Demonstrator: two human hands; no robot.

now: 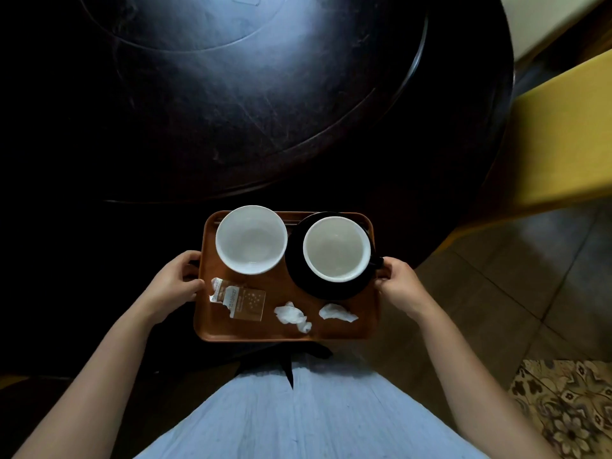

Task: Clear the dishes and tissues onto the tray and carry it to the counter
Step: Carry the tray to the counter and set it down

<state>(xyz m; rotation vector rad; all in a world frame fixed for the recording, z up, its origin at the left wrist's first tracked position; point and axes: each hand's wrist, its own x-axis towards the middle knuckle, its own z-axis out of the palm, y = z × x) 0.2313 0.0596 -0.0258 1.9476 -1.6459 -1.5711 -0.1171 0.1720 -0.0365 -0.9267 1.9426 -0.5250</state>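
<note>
I hold a brown rectangular tray [212,326] in front of my body, off the table. My left hand [175,281] grips its left edge and my right hand [400,283] grips its right edge. On the tray stand a white bowl [251,239] at the back left and a white-lined cup [336,248] on a black saucer [318,286] at the back right. A torn brown sachet [243,301] lies at the front left. Two crumpled white tissues [291,315] [336,312] lie along the front.
A large dark round table [231,111] fills the space ahead. A yellow chair [563,144] stands to the right. Tiled floor [496,293] and a patterned rug [569,409] lie at the lower right. My light blue clothing [298,419] is below the tray.
</note>
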